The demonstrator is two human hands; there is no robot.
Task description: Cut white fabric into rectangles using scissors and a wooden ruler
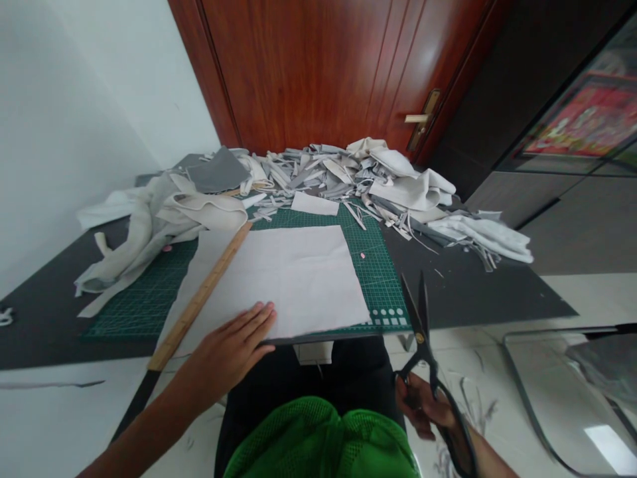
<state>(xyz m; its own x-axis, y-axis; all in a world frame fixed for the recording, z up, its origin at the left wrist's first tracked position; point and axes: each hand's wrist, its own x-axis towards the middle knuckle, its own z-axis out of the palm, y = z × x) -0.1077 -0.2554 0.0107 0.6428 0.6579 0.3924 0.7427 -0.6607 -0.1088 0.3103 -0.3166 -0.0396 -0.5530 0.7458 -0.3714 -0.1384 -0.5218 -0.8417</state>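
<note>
The right hand (421,405) held tight to black scissors (421,338) just beside the green cutting mat (142,309). The left hand (226,355) lay open and flat on white cloth (283,282) on the mat, near a wooden ruler (199,299). Past the mat sat a big pile of cloth scraps (338,174).

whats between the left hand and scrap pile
Head view: white fabric and a green cutting mat lie between the left hand and scrap pile.
</note>
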